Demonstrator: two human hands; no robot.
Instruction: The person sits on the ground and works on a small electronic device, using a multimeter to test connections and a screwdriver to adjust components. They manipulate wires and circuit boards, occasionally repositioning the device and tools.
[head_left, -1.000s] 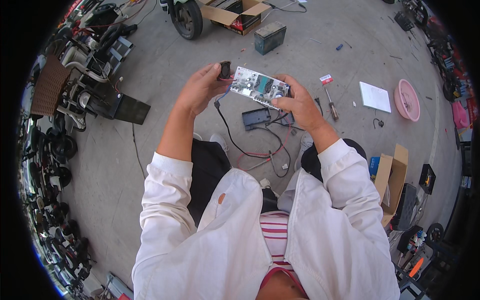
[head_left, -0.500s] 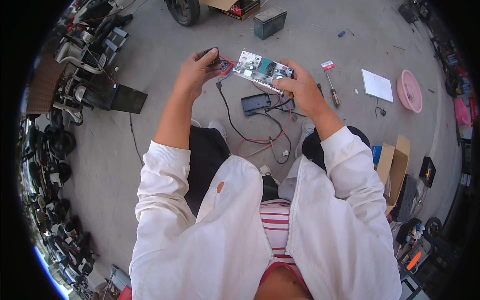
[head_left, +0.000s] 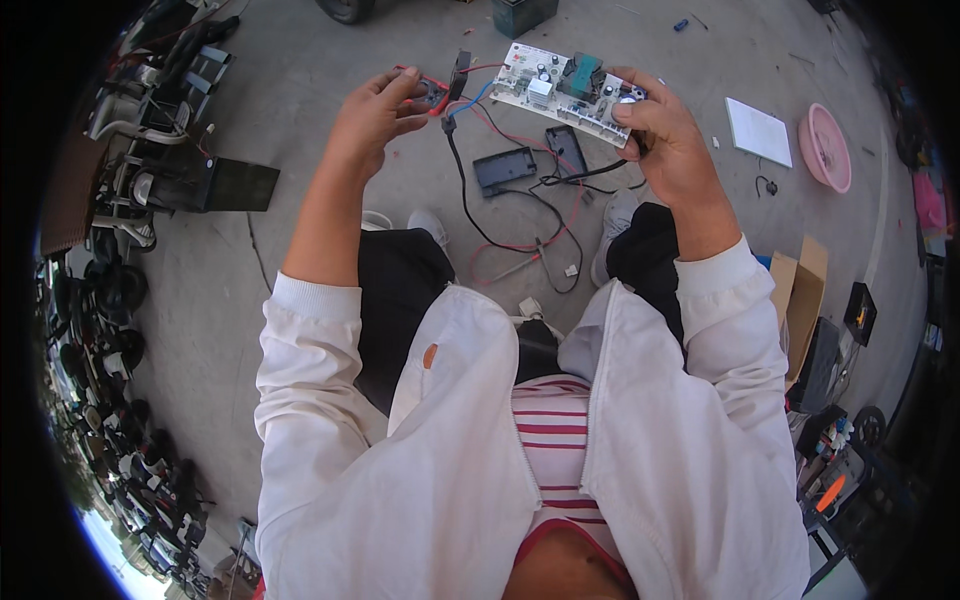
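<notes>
My left hand (head_left: pixel 385 115) is closed on a red-and-dark handheld device (head_left: pixel 433 95), probably a meter, largely hidden by the fingers. My right hand (head_left: pixel 660 130) grips the right end of a white circuit board (head_left: pixel 540 90), raised and tilted, with a teal component and several capacitors. A small black part (head_left: pixel 459 75) hangs between the hands at the board's left, with red and blue wires running by it. Below, on the concrete floor, lie two dark plastic casing halves (head_left: pixel 500 170) among tangled black and red cables (head_left: pixel 540 240), between my shoes.
Scooters (head_left: pixel 100 340) line the left, near a dark box-like unit (head_left: pixel 240 185). A green block (head_left: pixel 525 12) and a tyre (head_left: pixel 345 8) are at the top. A white pad (head_left: pixel 760 130), pink basin (head_left: pixel 825 150) and cardboard box (head_left: pixel 800 310) are at the right.
Both hands moved upward in the picture and further apart. The board shifted right and up. The red device became visible in my left hand, with the black part now outside its fingers.
</notes>
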